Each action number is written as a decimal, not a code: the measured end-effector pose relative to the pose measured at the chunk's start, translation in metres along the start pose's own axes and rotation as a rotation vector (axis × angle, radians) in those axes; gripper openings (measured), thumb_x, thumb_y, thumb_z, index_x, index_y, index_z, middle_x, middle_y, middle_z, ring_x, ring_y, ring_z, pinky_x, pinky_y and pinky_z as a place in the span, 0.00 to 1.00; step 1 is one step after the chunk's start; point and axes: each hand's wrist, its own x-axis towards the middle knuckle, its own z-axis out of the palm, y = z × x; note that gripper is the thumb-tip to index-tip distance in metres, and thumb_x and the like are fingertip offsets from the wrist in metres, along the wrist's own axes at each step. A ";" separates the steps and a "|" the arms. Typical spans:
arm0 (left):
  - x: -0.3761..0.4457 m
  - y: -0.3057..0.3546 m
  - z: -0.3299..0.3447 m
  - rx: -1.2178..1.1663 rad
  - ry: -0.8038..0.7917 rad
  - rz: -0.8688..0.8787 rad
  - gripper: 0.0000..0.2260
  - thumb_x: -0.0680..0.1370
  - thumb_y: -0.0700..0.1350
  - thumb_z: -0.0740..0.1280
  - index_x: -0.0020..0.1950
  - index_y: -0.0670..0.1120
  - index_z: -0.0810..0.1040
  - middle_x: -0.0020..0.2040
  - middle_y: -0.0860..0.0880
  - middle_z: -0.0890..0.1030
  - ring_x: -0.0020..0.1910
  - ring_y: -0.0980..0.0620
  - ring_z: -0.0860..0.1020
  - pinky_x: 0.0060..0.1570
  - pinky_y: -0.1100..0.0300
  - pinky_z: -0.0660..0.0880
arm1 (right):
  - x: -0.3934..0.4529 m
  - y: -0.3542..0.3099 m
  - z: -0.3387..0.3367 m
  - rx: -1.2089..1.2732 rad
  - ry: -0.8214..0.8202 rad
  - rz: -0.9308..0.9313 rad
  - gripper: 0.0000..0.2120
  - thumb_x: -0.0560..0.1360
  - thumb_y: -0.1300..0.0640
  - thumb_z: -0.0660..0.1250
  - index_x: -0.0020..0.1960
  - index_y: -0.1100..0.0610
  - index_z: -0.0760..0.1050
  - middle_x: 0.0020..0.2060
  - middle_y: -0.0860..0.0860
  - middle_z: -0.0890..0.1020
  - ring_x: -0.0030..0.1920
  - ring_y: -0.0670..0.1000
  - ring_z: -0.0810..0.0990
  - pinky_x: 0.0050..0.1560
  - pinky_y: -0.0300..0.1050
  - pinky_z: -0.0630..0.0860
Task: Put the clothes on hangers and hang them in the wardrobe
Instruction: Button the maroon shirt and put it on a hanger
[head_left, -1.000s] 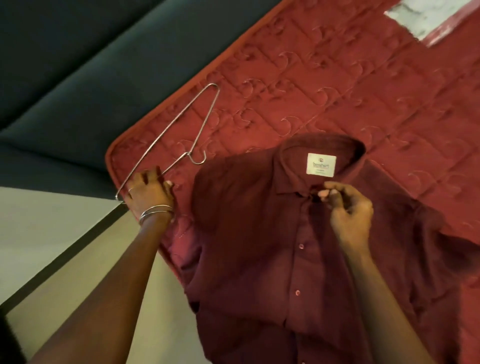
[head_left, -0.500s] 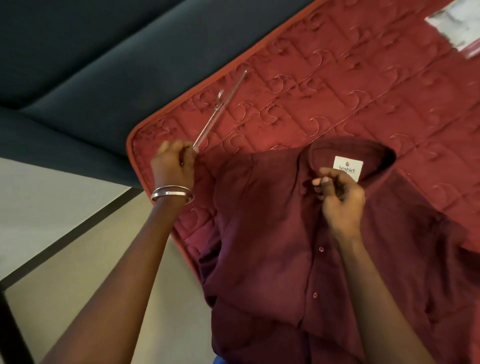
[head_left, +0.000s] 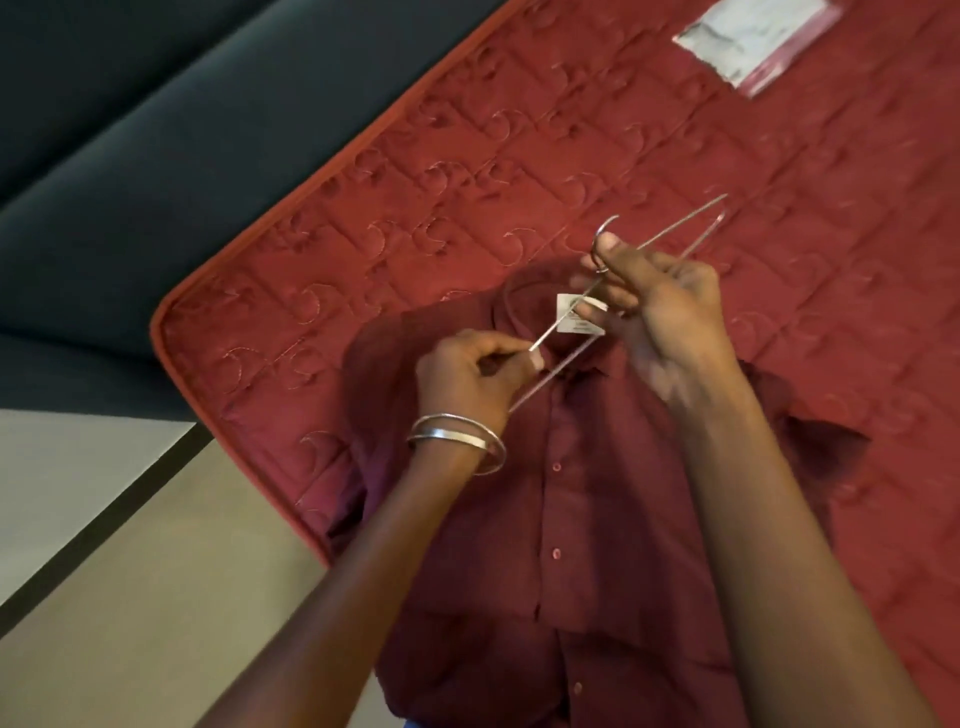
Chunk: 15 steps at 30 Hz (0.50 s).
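A maroon button-up shirt (head_left: 587, 519) lies flat, front up, on a red quilted mattress (head_left: 519, 182), its collar with a white label toward the far side. A thin metal wire hanger (head_left: 691, 228) is held in the air above the collar. My left hand (head_left: 472, 374), with silver bangles on the wrist, pinches one end of the hanger's wire. My right hand (head_left: 660, 306) grips the hanger near its hook, the thumb by the hook's curve. The hanger's far end sticks out to the upper right.
The mattress corner (head_left: 171, 322) lies at the left, with a dark green sofa-like surface (head_left: 182, 130) beyond it. Pale floor (head_left: 130, 597) with a dark strip shows at the lower left. A white patch (head_left: 753, 36) sits on the mattress at the top right.
My left hand lifted the hanger off the mattress and brought it right, over the collar. My right hand let go of the shirt's collar area and took hold of the hanger near the hook.
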 end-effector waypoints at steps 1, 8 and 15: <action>-0.005 0.001 0.015 0.012 0.023 0.012 0.04 0.68 0.42 0.76 0.41 0.49 0.86 0.33 0.54 0.81 0.29 0.59 0.75 0.35 0.61 0.75 | 0.001 -0.004 -0.007 0.094 0.010 0.029 0.04 0.75 0.62 0.68 0.45 0.63 0.76 0.38 0.54 0.82 0.39 0.53 0.83 0.47 0.54 0.80; 0.009 -0.004 0.055 0.083 -0.174 -0.090 0.05 0.72 0.42 0.73 0.47 0.44 0.85 0.41 0.48 0.85 0.39 0.59 0.79 0.49 0.61 0.76 | 0.020 -0.014 -0.051 0.139 0.184 -0.031 0.08 0.75 0.66 0.63 0.39 0.57 0.72 0.26 0.47 0.71 0.24 0.43 0.65 0.25 0.36 0.60; 0.086 -0.035 0.038 0.562 0.080 -0.204 0.26 0.72 0.58 0.71 0.63 0.43 0.74 0.56 0.41 0.80 0.58 0.41 0.76 0.60 0.52 0.71 | 0.048 -0.017 -0.056 0.041 0.017 -0.118 0.08 0.68 0.60 0.74 0.41 0.53 0.75 0.33 0.46 0.71 0.30 0.43 0.68 0.27 0.38 0.59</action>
